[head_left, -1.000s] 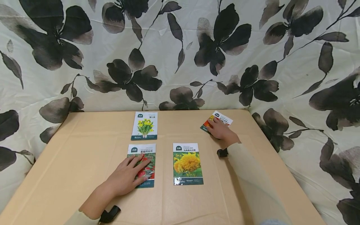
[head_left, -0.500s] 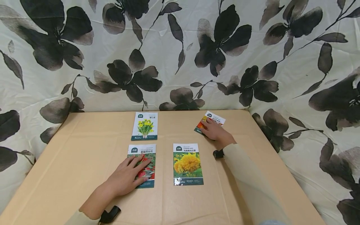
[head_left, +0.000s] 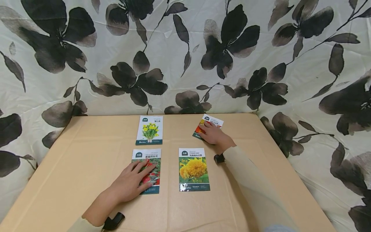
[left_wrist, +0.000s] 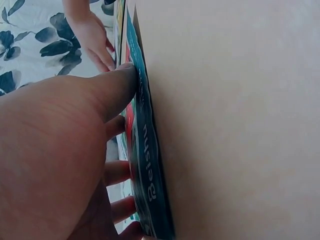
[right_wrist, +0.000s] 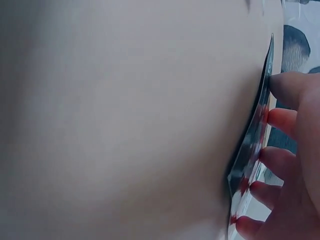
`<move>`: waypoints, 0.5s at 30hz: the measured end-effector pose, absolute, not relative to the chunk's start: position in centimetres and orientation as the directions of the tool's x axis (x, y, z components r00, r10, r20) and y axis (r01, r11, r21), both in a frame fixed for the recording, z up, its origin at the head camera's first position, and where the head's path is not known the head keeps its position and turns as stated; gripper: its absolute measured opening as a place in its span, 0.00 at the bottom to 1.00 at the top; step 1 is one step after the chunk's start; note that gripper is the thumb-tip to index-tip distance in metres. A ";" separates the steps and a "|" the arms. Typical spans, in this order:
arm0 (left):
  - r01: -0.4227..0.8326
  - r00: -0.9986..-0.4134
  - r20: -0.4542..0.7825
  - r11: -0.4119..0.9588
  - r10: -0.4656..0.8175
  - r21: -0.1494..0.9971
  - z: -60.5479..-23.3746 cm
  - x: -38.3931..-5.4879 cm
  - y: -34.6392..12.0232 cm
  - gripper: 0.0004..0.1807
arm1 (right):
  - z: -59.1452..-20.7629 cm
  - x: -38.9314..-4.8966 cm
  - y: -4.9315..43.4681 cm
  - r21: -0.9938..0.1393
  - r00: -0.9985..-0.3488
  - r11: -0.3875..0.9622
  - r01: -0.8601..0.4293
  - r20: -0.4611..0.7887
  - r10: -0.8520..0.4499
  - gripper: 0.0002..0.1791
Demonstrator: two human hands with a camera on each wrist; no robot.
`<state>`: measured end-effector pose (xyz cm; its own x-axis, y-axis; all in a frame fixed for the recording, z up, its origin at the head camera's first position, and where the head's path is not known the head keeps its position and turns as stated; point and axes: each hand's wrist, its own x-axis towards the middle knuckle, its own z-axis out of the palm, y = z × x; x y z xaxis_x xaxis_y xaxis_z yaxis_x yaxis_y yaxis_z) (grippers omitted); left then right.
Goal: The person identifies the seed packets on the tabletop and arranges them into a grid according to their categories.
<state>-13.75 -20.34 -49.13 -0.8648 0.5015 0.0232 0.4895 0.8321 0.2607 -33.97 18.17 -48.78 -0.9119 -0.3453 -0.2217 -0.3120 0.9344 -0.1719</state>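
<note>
Spread over a seed packet with red flowers (head_left: 156,180), my left hand (head_left: 130,182) rests its fingertips on the print. In the left wrist view the thumb (left_wrist: 117,87) and fingers touch the face of that packet (left_wrist: 150,180). At the back right, my right hand (head_left: 214,133) presses its fingertips on a tilted red-and-orange seed packet (head_left: 215,120), covering its middle. The right wrist view shows the fingertips along this packet (right_wrist: 247,145), which lies on the table. A seed packet with yellow double blooms (head_left: 194,170) lies between the hands, and one with a yellow bunch (head_left: 149,130) lies behind the left hand.
The packets lie on a tan table (head_left: 87,154) whose back edge meets a white cloth with dark flowers (head_left: 179,58). A dark wrist device (head_left: 113,221) sits on the left wrist, another (head_left: 219,158) on the right.
My right hand has slid the red-and-orange packet leftward along the back of the table, and it is still tilted. The left hand and the other packets stay where they were.
</note>
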 end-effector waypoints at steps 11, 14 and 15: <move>0.487 -0.866 0.026 0.831 0.499 0.270 -49.1 -13.7 -20.4 0.36 | -47.7 -34.1 16.0 -0.185 -0.877 0.910 -0.372 -0.251 -0.409 0.35; 0.483 -0.868 0.023 0.832 0.496 0.274 -49.1 -13.7 -20.4 0.35 | -47.8 -34.3 15.6 -0.186 -0.869 0.907 -0.378 -0.265 -0.417 0.35; 0.482 -0.868 0.022 0.832 0.496 0.274 -49.1 -13.7 -20.4 0.35 | -47.8 -34.4 15.5 -0.191 -0.868 0.907 -0.376 -0.272 -0.417 0.35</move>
<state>-13.69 -20.40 -49.10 -0.8681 0.4959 0.0224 0.4823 0.8319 0.2744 -34.42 15.46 -47.76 -0.8675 -0.4168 -0.2715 -0.3759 0.9068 -0.1908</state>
